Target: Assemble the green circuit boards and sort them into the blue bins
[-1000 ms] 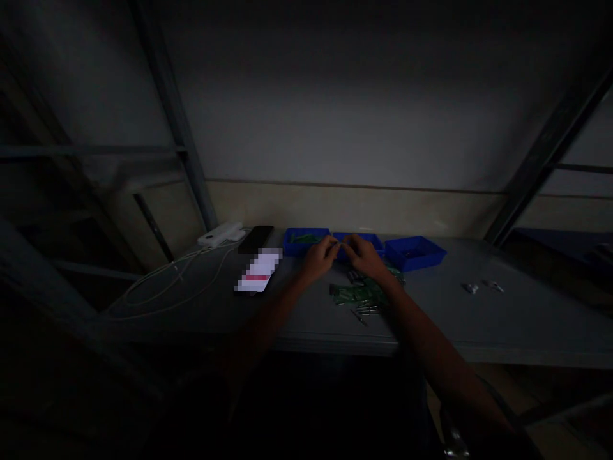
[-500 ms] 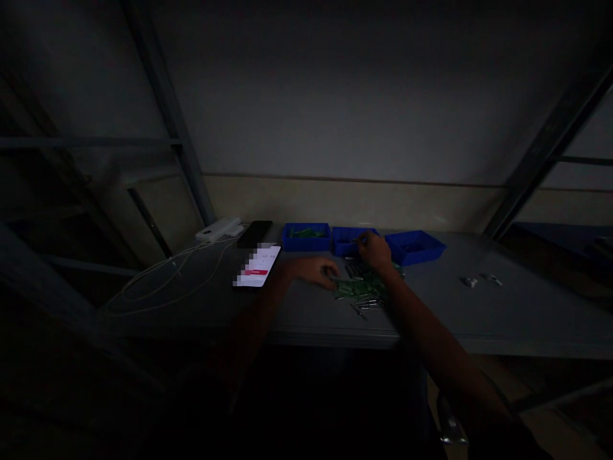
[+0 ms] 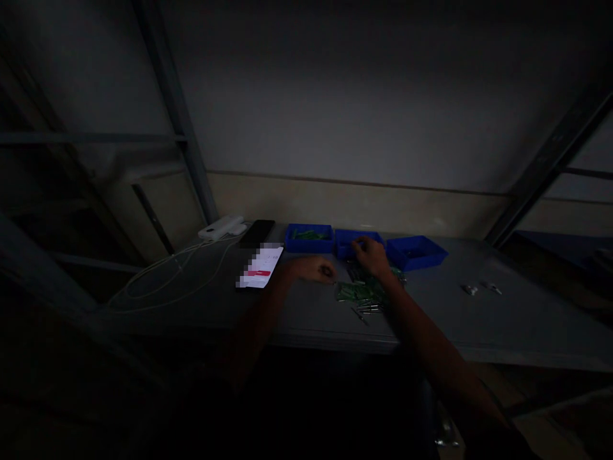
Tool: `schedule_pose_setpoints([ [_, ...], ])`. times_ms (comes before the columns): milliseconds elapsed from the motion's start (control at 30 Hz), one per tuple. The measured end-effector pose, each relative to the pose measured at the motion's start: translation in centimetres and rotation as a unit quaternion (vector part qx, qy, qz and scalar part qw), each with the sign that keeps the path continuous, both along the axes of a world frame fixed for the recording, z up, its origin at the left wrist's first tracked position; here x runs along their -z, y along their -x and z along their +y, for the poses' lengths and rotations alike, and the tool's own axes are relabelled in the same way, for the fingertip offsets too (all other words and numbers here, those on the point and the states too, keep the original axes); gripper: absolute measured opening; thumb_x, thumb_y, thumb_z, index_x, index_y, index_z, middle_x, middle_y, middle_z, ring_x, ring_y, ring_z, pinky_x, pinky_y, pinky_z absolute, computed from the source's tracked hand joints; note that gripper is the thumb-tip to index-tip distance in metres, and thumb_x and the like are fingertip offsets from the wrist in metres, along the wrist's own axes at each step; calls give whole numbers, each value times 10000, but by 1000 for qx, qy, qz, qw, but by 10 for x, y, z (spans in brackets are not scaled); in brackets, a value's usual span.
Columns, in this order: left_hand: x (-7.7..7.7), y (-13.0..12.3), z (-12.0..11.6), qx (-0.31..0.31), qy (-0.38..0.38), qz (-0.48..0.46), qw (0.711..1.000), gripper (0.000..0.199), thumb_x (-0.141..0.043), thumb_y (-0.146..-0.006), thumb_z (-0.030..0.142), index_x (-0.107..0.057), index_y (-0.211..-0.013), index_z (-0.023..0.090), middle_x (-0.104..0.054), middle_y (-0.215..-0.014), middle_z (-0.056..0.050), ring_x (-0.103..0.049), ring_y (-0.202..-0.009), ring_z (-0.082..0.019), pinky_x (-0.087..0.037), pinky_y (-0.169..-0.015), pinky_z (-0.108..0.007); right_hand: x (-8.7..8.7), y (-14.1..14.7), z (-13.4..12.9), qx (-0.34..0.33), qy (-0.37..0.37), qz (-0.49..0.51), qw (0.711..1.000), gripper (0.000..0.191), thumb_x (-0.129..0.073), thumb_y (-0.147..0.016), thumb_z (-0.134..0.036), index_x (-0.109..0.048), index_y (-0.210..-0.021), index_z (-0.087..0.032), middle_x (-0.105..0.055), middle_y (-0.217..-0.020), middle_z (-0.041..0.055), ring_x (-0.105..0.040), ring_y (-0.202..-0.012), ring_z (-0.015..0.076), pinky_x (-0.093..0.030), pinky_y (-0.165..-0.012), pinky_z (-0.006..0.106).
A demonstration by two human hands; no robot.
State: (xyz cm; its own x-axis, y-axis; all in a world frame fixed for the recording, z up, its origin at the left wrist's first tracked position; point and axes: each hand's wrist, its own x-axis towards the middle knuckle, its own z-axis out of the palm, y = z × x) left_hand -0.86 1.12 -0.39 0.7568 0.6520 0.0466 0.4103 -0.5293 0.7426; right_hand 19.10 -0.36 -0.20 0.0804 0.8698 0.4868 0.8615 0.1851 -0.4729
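Note:
My right hand [image 3: 372,257] reaches over the front of the middle blue bin [image 3: 341,247], fingertips drawn together above its inside. Whatever they pinch is too small and dark to make out. To the left of the pile, my left hand [image 3: 313,269] is held low over the table with its fingers curled in; its contents cannot be made out. Between my forearms lies a pile of green pieces [image 3: 352,292], with slim shiny metal pins [image 3: 370,309] along its near side. The left blue bin [image 3: 309,246] contains more green pieces.
A third blue bin [image 3: 416,259] sits at the right. Two small metal parts [image 3: 469,290] lie farther right on the grey table [image 3: 306,319]. To the left are a lit phone [image 3: 262,268], a dark flat object [image 3: 257,233], a white power bank-like box [image 3: 221,228] and loose white cables [image 3: 138,297].
My right hand has shifted slightly left and down at the middle bin. The left hand's fingers have curled in more beside the pile. The whole view has shifted slightly.

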Motion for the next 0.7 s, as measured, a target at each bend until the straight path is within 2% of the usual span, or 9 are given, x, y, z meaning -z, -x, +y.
schedule_pose_setpoints([
  [67,3,1,3,8,7,7,1000,145,-708,-586,155,-674,-722,193,-651,-636,10,-570,-554,-121,-391,-503,-196,-4,6,-4,-34,6,13,999,326,-452,-837,-398,-648,-936,-157,-646,-670,50,-572,-594,151,-380,-578,243],
  [167,10,-1,6,-29,-15,-8,999,74,-683,-628,195,-650,-693,183,-621,-591,21,-552,-523,-114,-385,-490,-194,-7,12,-9,-87,13,18,996,321,-442,-834,-389,-632,-942,-154,-605,-611,24,-533,-551,143,-355,-560,242],
  [233,13,-3,8,-61,-57,-21,996,29,-639,-677,206,-639,-695,182,-642,-654,6,-571,-582,-120,-412,-544,-202,-7,14,-10,-109,14,15,994,313,-442,-832,-377,-625,-948,-152,-593,-600,18,-519,-549,141,-348,-563,242],
  [367,11,-5,11,-121,-116,-33,985,90,-552,-751,206,-635,-744,172,-662,-778,-23,-593,-724,-147,-441,-669,-239,-4,12,-9,-136,21,11,990,302,-468,-815,-313,-597,-1027,-140,-587,-620,8,-498,-545,128,-345,-562,233],
  [567,5,-9,11,-143,-100,-106,979,137,-497,-792,242,-601,-818,158,-636,-832,-27,-578,-773,-141,-436,-702,-249,-1,13,-9,-230,37,1,972,304,-537,-765,-220,-574,-1055,-138,-587,-638,-9,-501,-559,109,-358,-554,209],
  [700,7,-14,9,-149,-50,-165,974,107,-483,-800,246,-529,-813,151,-558,-690,11,-532,-635,-105,-411,-602,-223,-2,15,-8,-234,40,14,971,169,-554,-758,-219,-622,-888,-135,-613,-667,13,-517,-576,110,-372,-563,211],
])
